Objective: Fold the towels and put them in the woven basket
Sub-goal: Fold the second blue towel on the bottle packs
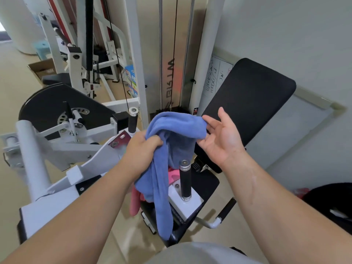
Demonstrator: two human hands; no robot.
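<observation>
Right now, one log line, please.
left hand grips blue towel, bunched, hanging | right hand open beside it | pink cloth beneath

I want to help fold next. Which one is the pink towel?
Find the big black pad. Below it and to the left, the pink towel lies partly hidden behind the hanging blue towel. It is the only pink cloth there.

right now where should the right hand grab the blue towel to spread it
Pinch the blue towel at the right end of its top fold, coming from the right: the open right hand is beside it there. The left hand grips the bunched left side and the rest hangs in a tail, so that end looks free to pull out.
</observation>
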